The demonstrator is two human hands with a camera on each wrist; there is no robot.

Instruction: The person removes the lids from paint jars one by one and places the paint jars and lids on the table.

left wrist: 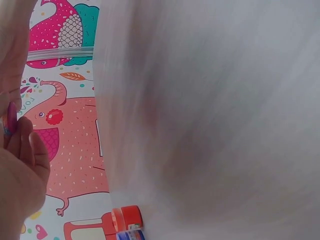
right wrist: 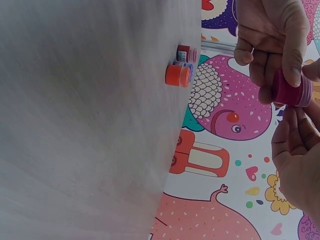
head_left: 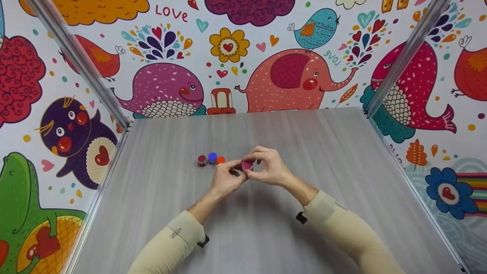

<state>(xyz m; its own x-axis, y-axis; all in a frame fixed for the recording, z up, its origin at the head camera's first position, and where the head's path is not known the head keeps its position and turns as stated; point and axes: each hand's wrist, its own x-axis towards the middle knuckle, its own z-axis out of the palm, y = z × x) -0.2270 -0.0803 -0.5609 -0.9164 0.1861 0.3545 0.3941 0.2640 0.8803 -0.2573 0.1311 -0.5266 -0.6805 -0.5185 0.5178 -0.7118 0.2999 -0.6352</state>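
Observation:
A small magenta paint jar (head_left: 247,166) is held between both hands, above the table. My left hand (head_left: 225,179) grips it from the left, and in the right wrist view its thumb lies along the magenta body of the jar (right wrist: 289,92). From the other side my right hand (head_left: 272,167) pinches the jar with thumb and fingers near its paler rim end. Left of the hands stand a dark red paint jar (head_left: 202,160), a blue paint jar (head_left: 212,158) and an orange paint jar (head_left: 221,160), the last partly behind the left hand.
The grey wood-grain table (head_left: 159,213) lies under the hands. Behind it and at both sides rise walls (head_left: 228,87) printed with cartoon animals. Metal frame posts (head_left: 81,62) stand at the back corners.

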